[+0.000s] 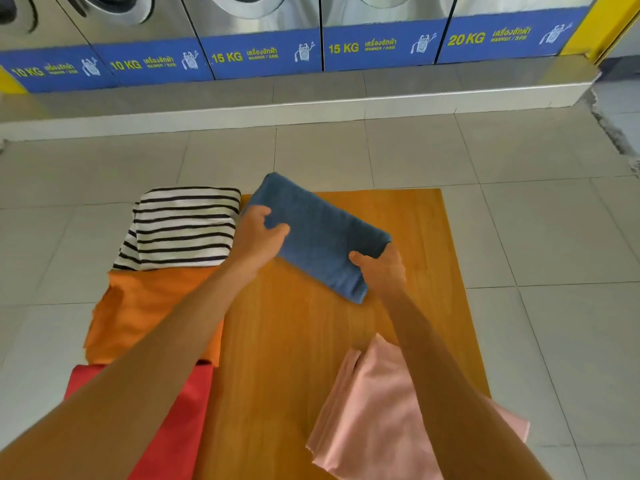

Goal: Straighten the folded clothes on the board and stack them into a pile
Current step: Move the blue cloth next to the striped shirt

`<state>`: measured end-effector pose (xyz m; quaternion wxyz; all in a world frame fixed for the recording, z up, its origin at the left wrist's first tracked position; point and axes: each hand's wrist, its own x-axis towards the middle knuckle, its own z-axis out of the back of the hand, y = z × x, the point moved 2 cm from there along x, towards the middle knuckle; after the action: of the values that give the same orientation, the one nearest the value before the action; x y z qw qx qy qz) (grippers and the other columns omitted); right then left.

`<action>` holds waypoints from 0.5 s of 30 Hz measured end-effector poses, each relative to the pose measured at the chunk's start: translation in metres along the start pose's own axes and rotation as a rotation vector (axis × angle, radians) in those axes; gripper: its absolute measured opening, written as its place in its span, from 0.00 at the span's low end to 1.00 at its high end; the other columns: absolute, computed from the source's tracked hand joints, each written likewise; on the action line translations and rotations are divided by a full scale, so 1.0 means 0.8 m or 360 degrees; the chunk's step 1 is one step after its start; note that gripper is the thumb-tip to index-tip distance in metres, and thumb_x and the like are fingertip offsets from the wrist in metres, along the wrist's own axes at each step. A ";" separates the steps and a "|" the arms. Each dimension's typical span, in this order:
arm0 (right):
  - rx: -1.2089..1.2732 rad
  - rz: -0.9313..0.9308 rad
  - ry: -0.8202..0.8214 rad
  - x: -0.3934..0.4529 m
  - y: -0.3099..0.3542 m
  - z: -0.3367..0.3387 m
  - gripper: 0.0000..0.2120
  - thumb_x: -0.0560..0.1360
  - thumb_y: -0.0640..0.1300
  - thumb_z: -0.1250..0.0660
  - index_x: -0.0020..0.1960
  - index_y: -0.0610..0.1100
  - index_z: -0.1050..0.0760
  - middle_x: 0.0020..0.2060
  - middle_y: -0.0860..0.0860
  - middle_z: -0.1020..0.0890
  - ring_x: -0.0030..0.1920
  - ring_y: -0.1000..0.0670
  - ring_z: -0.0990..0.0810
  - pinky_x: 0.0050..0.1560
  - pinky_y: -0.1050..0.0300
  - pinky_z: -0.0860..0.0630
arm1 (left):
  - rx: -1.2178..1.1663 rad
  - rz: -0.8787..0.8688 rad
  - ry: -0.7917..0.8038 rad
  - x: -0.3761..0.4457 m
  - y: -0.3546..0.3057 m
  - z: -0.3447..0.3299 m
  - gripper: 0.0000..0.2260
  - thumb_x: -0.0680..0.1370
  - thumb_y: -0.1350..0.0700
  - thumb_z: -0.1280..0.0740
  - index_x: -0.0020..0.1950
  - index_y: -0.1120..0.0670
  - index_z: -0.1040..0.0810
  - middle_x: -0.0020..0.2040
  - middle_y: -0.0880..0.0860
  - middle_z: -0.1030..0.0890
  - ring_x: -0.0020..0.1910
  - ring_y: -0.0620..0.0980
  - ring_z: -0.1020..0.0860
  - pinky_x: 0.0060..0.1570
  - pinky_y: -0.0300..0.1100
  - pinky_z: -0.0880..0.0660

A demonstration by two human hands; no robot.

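Observation:
A folded blue towel (pixel 322 233) lies slanted across the far part of the wooden board (pixel 287 341). My left hand (pixel 258 239) grips its left end and my right hand (pixel 381 268) grips its right near corner. Along the board's left side lie a folded black-and-white striped shirt (pixel 183 226), a folded orange cloth (pixel 149 313) and a folded red cloth (pixel 173 417), in a row from far to near. A folded pink cloth (pixel 370 417) rests askew at the near right, partly under my right forearm.
The board lies on a grey tiled floor (pixel 536 237). A row of washing machines with blue labels (pixel 263 53) stands on a raised step (pixel 277 109) beyond the board. A yellow frame (pixel 595 26) is at the far right.

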<state>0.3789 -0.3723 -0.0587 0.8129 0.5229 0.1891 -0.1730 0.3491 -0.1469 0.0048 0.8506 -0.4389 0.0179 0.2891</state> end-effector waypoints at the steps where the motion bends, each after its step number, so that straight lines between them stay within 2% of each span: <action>1: -0.0042 0.0025 0.0077 0.010 0.006 0.007 0.29 0.74 0.46 0.26 0.71 0.41 0.31 0.59 0.47 0.21 0.59 0.46 0.20 0.53 0.52 0.24 | 0.0042 0.0005 -0.0138 0.015 -0.001 0.005 0.29 0.73 0.46 0.33 0.72 0.54 0.33 0.67 0.53 0.28 0.65 0.53 0.28 0.63 0.52 0.27; 3: -0.0127 0.0035 0.0137 0.027 0.013 0.014 0.29 0.75 0.46 0.27 0.73 0.42 0.33 0.63 0.46 0.22 0.63 0.43 0.21 0.54 0.52 0.24 | 0.0167 0.0116 -0.0202 0.034 0.006 0.009 0.35 0.74 0.42 0.35 0.76 0.55 0.40 0.73 0.57 0.33 0.71 0.59 0.32 0.67 0.59 0.31; 6: -0.0212 0.0082 -0.0015 0.038 0.015 0.005 0.30 0.74 0.50 0.28 0.73 0.42 0.33 0.65 0.45 0.23 0.63 0.42 0.22 0.57 0.48 0.22 | 0.0362 0.0232 -0.0047 0.038 0.027 -0.003 0.33 0.80 0.45 0.40 0.80 0.53 0.51 0.79 0.55 0.40 0.76 0.58 0.38 0.72 0.60 0.40; 10: -0.0201 0.0188 -0.0208 0.047 0.022 -0.009 0.25 0.76 0.51 0.30 0.68 0.42 0.30 0.60 0.46 0.21 0.58 0.44 0.20 0.54 0.49 0.21 | 0.0146 0.0133 -0.0085 0.053 0.027 -0.004 0.30 0.82 0.51 0.41 0.81 0.53 0.52 0.79 0.55 0.41 0.77 0.57 0.39 0.74 0.52 0.39; 15: -0.0274 0.0236 -0.0250 0.074 0.049 -0.013 0.26 0.76 0.52 0.30 0.69 0.41 0.30 0.60 0.45 0.21 0.60 0.42 0.21 0.60 0.42 0.21 | 0.0248 0.0126 -0.0026 0.081 0.014 0.006 0.27 0.84 0.52 0.44 0.80 0.54 0.51 0.75 0.59 0.35 0.72 0.60 0.33 0.66 0.51 0.32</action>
<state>0.4477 -0.3526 -0.0609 0.8776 0.4487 0.0997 -0.1360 0.3961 -0.1077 -0.0192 0.8701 -0.3681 0.0508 0.3238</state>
